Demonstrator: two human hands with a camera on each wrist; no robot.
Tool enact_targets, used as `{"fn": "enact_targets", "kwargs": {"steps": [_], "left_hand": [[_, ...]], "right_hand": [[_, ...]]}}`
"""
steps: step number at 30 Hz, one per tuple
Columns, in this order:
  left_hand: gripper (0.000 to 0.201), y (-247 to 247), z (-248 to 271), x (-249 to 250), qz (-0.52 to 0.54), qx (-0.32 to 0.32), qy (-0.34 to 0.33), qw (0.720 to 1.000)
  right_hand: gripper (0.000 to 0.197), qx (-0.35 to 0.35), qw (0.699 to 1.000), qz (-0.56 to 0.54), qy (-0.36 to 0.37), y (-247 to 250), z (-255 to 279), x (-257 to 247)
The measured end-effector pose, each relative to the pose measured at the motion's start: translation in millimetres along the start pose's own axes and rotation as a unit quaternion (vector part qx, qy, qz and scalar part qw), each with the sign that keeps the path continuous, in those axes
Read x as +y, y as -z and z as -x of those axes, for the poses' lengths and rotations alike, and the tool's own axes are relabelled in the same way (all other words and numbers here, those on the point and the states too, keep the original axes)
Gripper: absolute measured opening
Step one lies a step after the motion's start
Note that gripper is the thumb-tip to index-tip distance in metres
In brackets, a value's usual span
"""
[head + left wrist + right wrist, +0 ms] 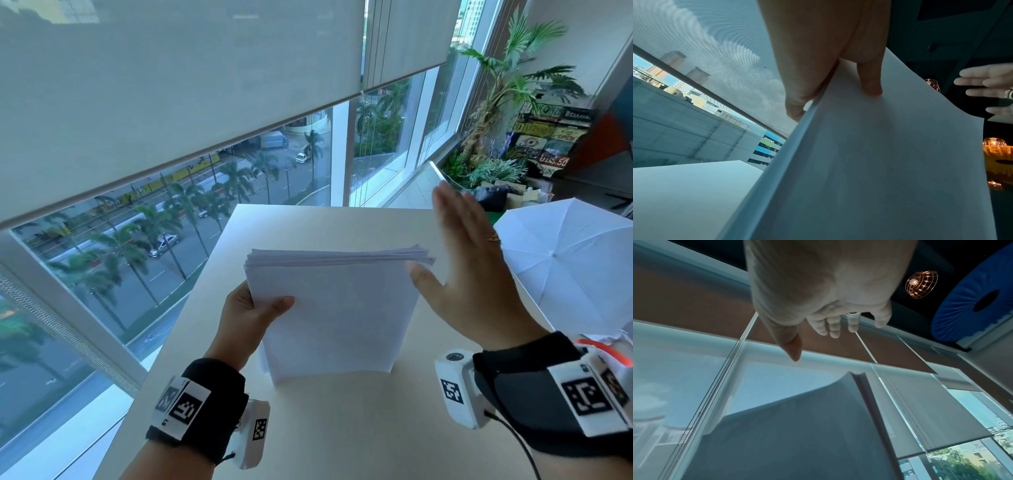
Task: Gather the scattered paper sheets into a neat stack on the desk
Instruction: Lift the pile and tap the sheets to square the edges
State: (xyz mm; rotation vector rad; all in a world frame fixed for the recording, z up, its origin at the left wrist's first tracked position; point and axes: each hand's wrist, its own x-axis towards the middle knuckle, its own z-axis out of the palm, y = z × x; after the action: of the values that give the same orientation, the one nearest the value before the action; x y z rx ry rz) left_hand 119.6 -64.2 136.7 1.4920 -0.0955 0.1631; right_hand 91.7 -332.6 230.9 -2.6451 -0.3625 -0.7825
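Observation:
A stack of white paper sheets stands upright on its lower edge on the white desk. My left hand grips the stack's left edge, thumb on the near face and fingers behind. The left wrist view shows that thumb pressing the paper. My right hand is flat with straight fingers, just beside the stack's upper right corner, holding nothing. The top edges of the sheets are slightly uneven. From the right wrist view the stack lies below the open right hand.
The desk stands against a large window with a lowered roller blind. A white umbrella lies at the desk's right side. Potted plants and boxes stand in the far right corner.

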Motion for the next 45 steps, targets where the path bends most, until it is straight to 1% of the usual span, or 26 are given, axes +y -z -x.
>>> {"fn": "enact_targets", "kwargs": {"steps": [2, 4, 5, 6, 8, 9, 10, 13, 14, 17, 18, 20, 22, 23, 26, 27, 29, 31, 32, 35, 36, 38, 40, 41, 42, 45], "left_hand": [[0.036, 1, -1, 2, -0.006, -0.003, -0.001, 1.000], [0.036, 3, -3, 4, -0.007, -0.008, -0.002, 1.000], [0.035, 3, -3, 6, -0.010, -0.010, -0.001, 1.000], [0.034, 4, -3, 7, -0.015, -0.012, -0.002, 1.000], [0.027, 4, -3, 8, -0.021, -0.014, -0.001, 1.000], [0.024, 3, -2, 9, -0.019, -0.014, 0.001, 1.000], [0.023, 3, -2, 9, -0.016, -0.015, 0.003, 1.000], [0.024, 3, -2, 8, -0.015, -0.012, 0.005, 1.000], [0.024, 3, -2, 8, -0.013, -0.012, 0.006, 1.000], [0.027, 3, -2, 8, -0.009, -0.014, 0.008, 1.000], [0.025, 2, -1, 8, -0.008, -0.014, 0.008, 1.000], [0.023, 2, -1, 9, -0.009, -0.015, 0.008, 1.000], [0.023, 2, -1, 10, -0.007, -0.019, 0.010, 1.000], [0.024, 2, -1, 10, -0.006, -0.019, 0.010, 1.000], [0.029, 2, -1, 10, -0.006, -0.021, 0.010, 1.000], [0.031, 2, -1, 10, -0.004, -0.021, 0.010, 1.000], [0.032, 3, -1, 11, 0.000, -0.023, 0.011, 1.000], [0.032, 3, -1, 10, 0.001, -0.024, 0.009, 1.000], [0.030, 3, -1, 11, 0.001, -0.023, 0.010, 1.000], [0.025, 3, -1, 10, 0.001, -0.022, 0.013, 1.000], [0.025, 3, -1, 10, 0.002, -0.022, 0.014, 1.000], [0.025, 3, -1, 11, 0.003, -0.023, 0.017, 1.000], [0.024, 3, -1, 11, 0.010, -0.024, 0.018, 0.999], [0.025, 3, -1, 11, 0.012, -0.026, 0.018, 0.999], [0.025, 2, -1, 11, 0.011, -0.027, 0.018, 0.999], [0.026, 3, -1, 12, 0.011, -0.029, 0.019, 0.999]], "right_hand": [[0.078, -0.065, 0.997, 0.031, 0.028, -4, 0, -5], [0.077, -0.196, 0.979, 0.051, 0.014, -9, -1, -10], [0.076, -0.208, 0.977, 0.037, 0.005, -9, -1, -9], [0.077, -0.178, 0.984, 0.015, -0.005, -10, -1, -7], [0.082, -0.080, 0.997, -0.012, -0.016, -9, -3, -8], [0.084, -0.066, 0.998, 0.000, -0.013, -9, -5, -10], [0.086, -0.082, 0.997, 0.004, -0.004, -9, -5, -13], [0.084, -0.242, 0.968, 0.069, -0.003, -10, -9, -22], [0.083, -0.250, 0.966, 0.065, -0.010, -11, -9, -22], [0.082, -0.131, 0.990, 0.053, -0.015, -12, -9, -27], [0.082, -0.114, 0.992, 0.061, -0.006, -12, -11, -30], [0.081, -0.152, 0.985, 0.083, 0.019, -16, -10, -36], [0.079, -0.221, 0.973, 0.070, 0.018, -18, -12, -39], [0.078, -0.213, 0.976, 0.048, 0.018, -19, -12, -39], [0.080, -0.104, 0.994, 0.013, 0.007, -22, -12, -44], [0.080, -0.091, 0.996, 0.011, 0.009, -23, -13, -46], [0.080, -0.124, 0.992, 0.019, 0.023, -26, -12, -50], [0.079, -0.205, 0.978, 0.035, 0.015, -28, -12, -49], [0.078, -0.200, 0.979, 0.032, 0.009, -28, -11, -45], [0.081, -0.059, 0.998, 0.000, -0.037, -25, -9, -36], [0.081, -0.050, 0.998, -0.005, -0.048, -22, -9, -35], [0.081, -0.078, 0.997, 0.000, -0.027, -20, -8, -35], [0.078, -0.189, 0.982, 0.029, -0.007, -20, -10, -34], [0.078, -0.223, 0.974, 0.027, -0.005, -21, -11, -29], [0.077, -0.211, 0.977, 0.007, -0.008, -21, -11, -24], [0.087, -0.066, 0.992, -0.068, -0.088, -16, -10, -7]]}}
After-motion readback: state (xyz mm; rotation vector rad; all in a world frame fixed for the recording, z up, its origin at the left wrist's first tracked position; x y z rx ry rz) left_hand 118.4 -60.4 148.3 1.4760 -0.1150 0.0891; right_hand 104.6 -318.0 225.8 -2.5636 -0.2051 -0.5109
